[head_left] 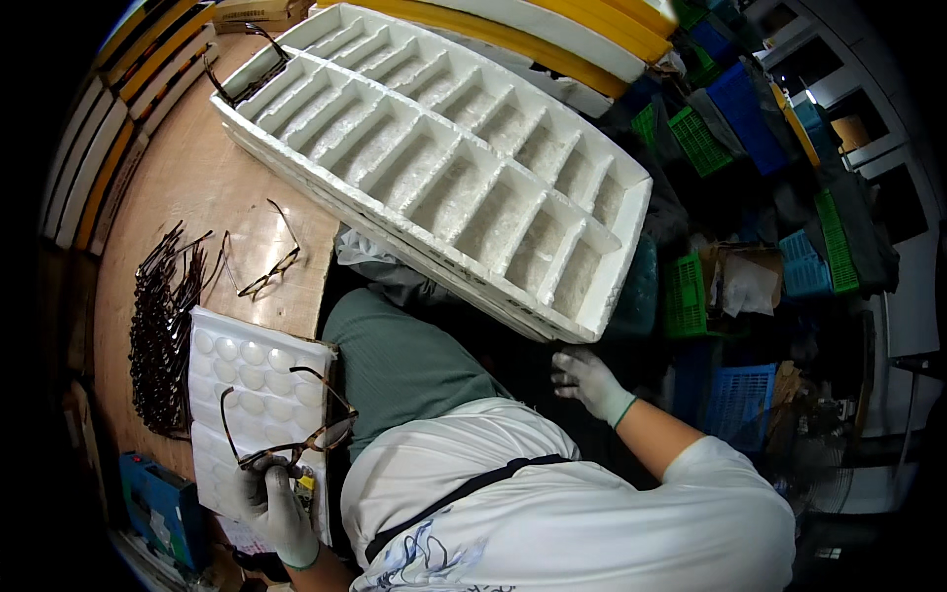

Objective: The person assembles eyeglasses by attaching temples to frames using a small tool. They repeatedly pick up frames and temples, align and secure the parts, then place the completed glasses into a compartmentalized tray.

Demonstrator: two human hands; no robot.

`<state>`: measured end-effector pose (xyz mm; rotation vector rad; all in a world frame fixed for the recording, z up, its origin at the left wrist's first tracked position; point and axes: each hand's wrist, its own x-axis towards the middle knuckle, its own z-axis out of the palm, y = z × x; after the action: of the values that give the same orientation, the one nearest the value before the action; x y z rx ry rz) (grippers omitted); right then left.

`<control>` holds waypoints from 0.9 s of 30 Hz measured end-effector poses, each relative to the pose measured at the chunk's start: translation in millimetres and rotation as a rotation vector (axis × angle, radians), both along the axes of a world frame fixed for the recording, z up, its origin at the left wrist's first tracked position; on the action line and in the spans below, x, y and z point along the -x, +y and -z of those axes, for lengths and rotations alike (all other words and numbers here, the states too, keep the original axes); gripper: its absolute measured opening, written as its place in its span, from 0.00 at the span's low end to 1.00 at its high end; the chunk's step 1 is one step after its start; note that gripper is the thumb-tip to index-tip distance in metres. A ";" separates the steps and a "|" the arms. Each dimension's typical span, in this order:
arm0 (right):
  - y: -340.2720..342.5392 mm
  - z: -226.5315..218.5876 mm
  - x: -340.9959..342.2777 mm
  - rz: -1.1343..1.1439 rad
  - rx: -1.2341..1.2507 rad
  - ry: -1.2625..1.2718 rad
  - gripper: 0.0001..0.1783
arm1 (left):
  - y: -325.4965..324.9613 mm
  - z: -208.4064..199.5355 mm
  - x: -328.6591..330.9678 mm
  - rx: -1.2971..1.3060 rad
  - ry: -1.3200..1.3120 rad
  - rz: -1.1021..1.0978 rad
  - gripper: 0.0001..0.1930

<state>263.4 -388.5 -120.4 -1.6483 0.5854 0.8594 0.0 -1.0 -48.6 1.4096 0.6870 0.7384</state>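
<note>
My left hand (274,508), in a light glove with darkened fingertips, grips a tortoiseshell eyeglass frame (296,449) by its front, temples spread open and pointing away. The frame hangs over a white tray (209,434) with rows of round clear discs like lenses. My right hand (592,383), also gloved, is below the near right corner of a white foam tray (623,261); its fingers are loosely bent and apart, holding nothing visible. Another eyeglass frame (258,287) lies unfolded on the wooden table. Beside it is a dense pile of dark eyeglass frames (163,345).
The divided foam tray slants across the table's right edge, dark frames (258,74) in its far left compartment. A blue case (163,508) stands at lower left. White and yellow stacked trays (94,168) line the left; green crates (698,141) and blue crates (742,400) fill the right.
</note>
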 end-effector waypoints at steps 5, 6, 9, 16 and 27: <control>13.1 43.7 -20.9 0.156 -0.560 -0.003 0.22 | -3.0 -0.2 -3.3 0.053 0.052 0.059 0.09; 11.9 57.7 -23.8 0.210 -0.581 0.003 0.21 | -1.9 3.4 0.3 0.069 0.044 0.072 0.09; 20.8 91.6 -35.6 0.333 -0.654 -0.002 0.19 | -3.9 10.1 5.6 0.152 0.047 0.030 0.08; 20.5 83.5 -34.8 0.259 -0.724 -0.157 0.20 | -1.7 17.8 3.3 0.206 0.016 0.045 0.11; -111.8 84.4 -14.0 0.254 -0.455 -0.261 0.20 | -1.5 -3.5 -29.3 0.303 0.002 0.152 0.09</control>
<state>277.4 -500.3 -204.8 -1.2139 0.3715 0.5302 29.3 -2.5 -45.1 1.1704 0.6548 0.4903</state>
